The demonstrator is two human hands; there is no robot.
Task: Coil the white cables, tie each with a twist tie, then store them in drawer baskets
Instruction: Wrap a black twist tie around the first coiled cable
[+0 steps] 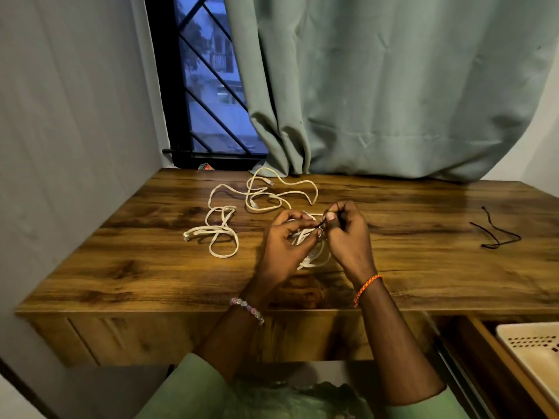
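White cable coil [313, 255] sits at the centre of the wooden tabletop [121, 267], held between a person's 2 hands as a dark twist tie [321, 224] goes around it. The left hand [286, 237] curls its fingers round the bundled loops; the right hand [348, 234] pinches the tie's end between thumb and forefinger, just above the coil. Doing this well likely means keeping the loops squeezed tight with the left hand while the right turns the tie's ends several times, close against the bundle, so nothing springs loose. At 10 o'clock from the hands lie loose cables [239, 207], 2 or more, not yet coiled. Spare ties [496, 234] lie well apart at 3 o'clock. A cream basket [532, 355] waits in the open drawer at 4 o'clock.
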